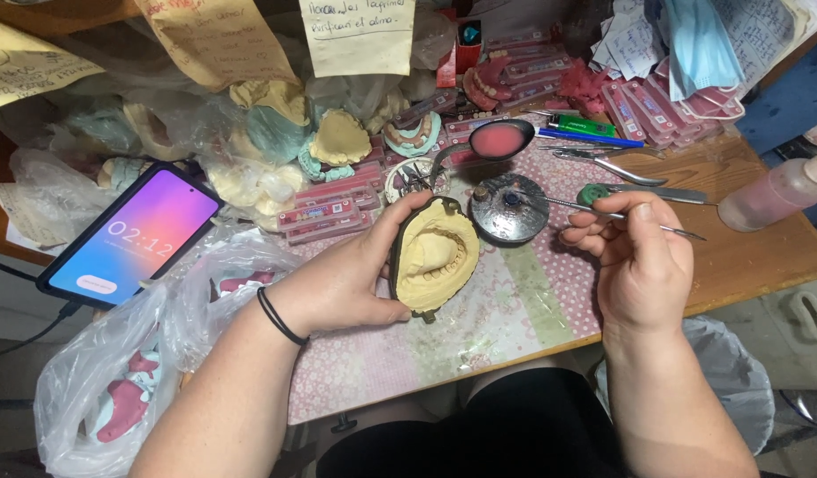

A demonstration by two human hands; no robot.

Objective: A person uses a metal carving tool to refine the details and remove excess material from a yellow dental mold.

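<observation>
My left hand (342,279) grips a yellow plaster dental cast (437,257) set in a dark metal frame, held on edge above the patterned mat (514,305). My right hand (638,257) pinches a thin metal instrument (603,213); one end reaches toward a small round metal dish (510,208) just beyond the cast, the other end sticks out to the right. A black band circles my left wrist.
A phone (129,235) with a lit screen leans at the left. Plastic bags (116,372) of casts sit at the lower left. Plaster casts, pink tooth trays (324,212), a spoon of pink wax (501,139), tools and a bottle (776,190) crowd the back and right.
</observation>
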